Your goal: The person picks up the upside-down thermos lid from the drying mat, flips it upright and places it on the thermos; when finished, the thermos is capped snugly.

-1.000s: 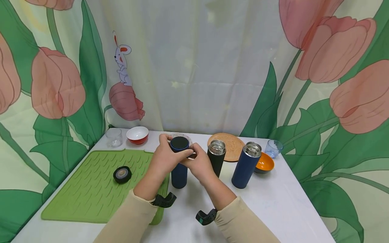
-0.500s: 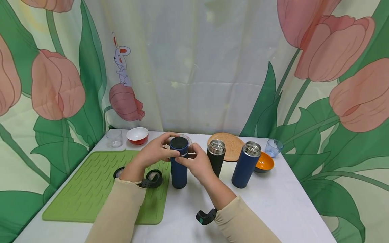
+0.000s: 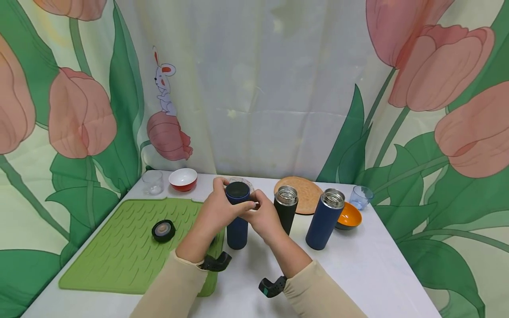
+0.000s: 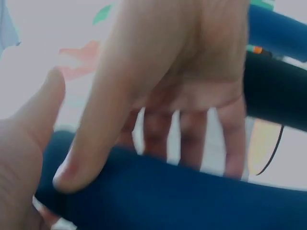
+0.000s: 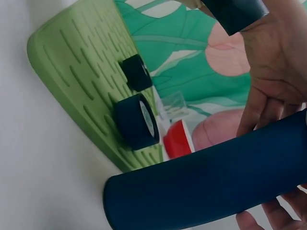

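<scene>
A blue thermos (image 3: 237, 233) stands upright on the table with a dark screw lid (image 3: 237, 190) on its top. My left hand (image 3: 218, 210) grips the lid, fingers curving round the far side and thumb across the front. Just below, my right hand (image 3: 263, 216) holds the upper part of the thermos, its thumb lying across the blue body (image 4: 168, 191) in the left wrist view. To the right stand a lidless black thermos (image 3: 285, 216) and another lidless blue thermos (image 3: 321, 225), steel necks showing.
Two round lids, one nearer (image 5: 136, 122) and one farther (image 5: 136, 73), lie on the green mat (image 3: 119, 247). Behind are a clear glass (image 3: 153, 182), red bowl (image 3: 183, 180), round wooden board (image 3: 306, 194), orange bowl (image 3: 351, 216) and bluish glass (image 3: 361, 197).
Half a second ago my left hand and wrist were swung leftward, showing the nearer lid; now the wrist has turned back rightward, mostly hiding it in the head view. My right hand stays put.
</scene>
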Available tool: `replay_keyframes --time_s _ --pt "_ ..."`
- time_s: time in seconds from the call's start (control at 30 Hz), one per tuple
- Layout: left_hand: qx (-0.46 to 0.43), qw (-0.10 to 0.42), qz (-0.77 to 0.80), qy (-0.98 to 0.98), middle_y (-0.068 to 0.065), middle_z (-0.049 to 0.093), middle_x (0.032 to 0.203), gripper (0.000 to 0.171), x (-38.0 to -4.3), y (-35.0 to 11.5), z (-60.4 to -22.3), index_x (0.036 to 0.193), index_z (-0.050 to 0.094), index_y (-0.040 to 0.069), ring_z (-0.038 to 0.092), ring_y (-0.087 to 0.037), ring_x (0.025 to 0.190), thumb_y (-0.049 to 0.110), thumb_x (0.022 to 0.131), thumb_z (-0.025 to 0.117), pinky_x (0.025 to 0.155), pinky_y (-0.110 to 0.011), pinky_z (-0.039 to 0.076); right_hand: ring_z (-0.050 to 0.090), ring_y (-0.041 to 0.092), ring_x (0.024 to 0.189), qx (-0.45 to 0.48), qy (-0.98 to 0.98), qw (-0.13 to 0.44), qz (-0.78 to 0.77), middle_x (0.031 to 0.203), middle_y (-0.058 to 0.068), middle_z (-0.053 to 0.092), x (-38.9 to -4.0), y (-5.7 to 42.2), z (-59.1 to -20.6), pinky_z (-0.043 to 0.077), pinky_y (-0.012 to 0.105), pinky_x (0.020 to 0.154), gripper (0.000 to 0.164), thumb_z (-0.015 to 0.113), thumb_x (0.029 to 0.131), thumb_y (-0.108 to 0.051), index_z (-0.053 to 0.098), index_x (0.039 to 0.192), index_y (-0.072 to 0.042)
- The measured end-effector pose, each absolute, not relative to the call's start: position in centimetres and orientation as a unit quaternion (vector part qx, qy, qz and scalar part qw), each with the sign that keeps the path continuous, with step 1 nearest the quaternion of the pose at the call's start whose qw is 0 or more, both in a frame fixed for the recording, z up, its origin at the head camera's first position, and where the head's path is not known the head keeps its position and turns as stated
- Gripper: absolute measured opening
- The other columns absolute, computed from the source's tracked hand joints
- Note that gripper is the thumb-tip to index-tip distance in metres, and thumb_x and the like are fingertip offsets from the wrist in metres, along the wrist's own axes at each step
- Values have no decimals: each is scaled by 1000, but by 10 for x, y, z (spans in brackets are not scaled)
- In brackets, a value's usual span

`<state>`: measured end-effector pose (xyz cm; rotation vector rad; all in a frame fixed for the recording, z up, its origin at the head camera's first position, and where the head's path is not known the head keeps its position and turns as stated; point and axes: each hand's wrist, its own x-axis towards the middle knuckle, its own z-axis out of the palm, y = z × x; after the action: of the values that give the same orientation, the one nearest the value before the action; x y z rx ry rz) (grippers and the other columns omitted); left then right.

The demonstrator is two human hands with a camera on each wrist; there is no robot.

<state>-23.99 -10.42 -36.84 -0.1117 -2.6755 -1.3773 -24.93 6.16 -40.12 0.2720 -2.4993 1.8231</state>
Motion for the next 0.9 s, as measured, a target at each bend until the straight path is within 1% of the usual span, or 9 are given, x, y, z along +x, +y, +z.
replay_keyframes --time_s 0.07,0.13,0.27,0.37,0.47,0.57,0.67,0.77,0.9 --pt "-3 89 -452 -888 -18 70 126 108 -236 -93 -369 148 31 15 70 -32 105 71 75 86 84 -45 56 67 26 118 83 -804 21 589 125 3 70 -250 62 -402 58 40 88 31 86 90 -24 63 108 -17" --pt "10 108 -455 -884 -17 70 124 105 -234 -86 -369 147 33 14 70 -32 104 69 75 87 83 -45 56 67 28 121 84 -800 22 594 127 4 71 -250 62 -402 59 42 90 29 85 90 -22 63 109 -17" --pt "-10 109 -456 -883 -14 71 122 90 -237 -91 -368 142 41 17 69 -30 105 62 79 87 83 -44 55 68 29 128 91 -793 27 602 130 5 69 -249 63 -402 59 47 97 31 86 89 -23 63 109 -16" --pt "-63 71 -458 -884 -12 72 124 80 -246 -108 -367 143 47 22 69 -28 105 57 83 87 81 -40 55 68 29 126 101 -792 29 601 127 5 69 -249 62 -401 60 46 97 33 87 89 -28 64 108 -15" --pt "-128 5 -493 -861 -13 68 127 73 -257 -129 -363 147 51 27 70 -28 102 44 86 88 81 -38 59 67 30 127 106 -798 30 592 126 5 69 -249 62 -400 60 45 94 37 88 89 -35 63 108 -16" --pt "-175 -56 -532 -827 -17 63 128 71 -266 -141 -360 150 53 28 72 -28 100 31 88 89 82 -42 63 65 29 128 103 -805 27 584 125 3 69 -248 63 -399 60 44 92 41 89 87 -40 62 109 -18" --pt "-190 -88 -545 -812 -18 60 130 73 -269 -145 -359 152 51 26 72 -27 101 27 89 88 85 -45 64 65 30 128 104 -806 24 583 126 3 69 -247 63 -401 59 44 91 42 89 87 -41 61 109 -16" --pt "-173 -78 -539 -821 -19 59 130 78 -264 -142 -359 154 44 23 72 -27 102 30 90 87 88 -46 62 64 29 129 102 -807 20 582 126 2 69 -245 64 -401 59 44 92 42 88 88 -41 61 109 -17" --pt "-116 -22 -495 -861 -19 63 129 91 -254 -130 -362 151 32 19 70 -28 104 48 84 88 90 -45 57 64 30 130 96 -808 21 582 128 3 68 -246 63 -401 60 47 95 39 88 88 -37 62 110 -17"
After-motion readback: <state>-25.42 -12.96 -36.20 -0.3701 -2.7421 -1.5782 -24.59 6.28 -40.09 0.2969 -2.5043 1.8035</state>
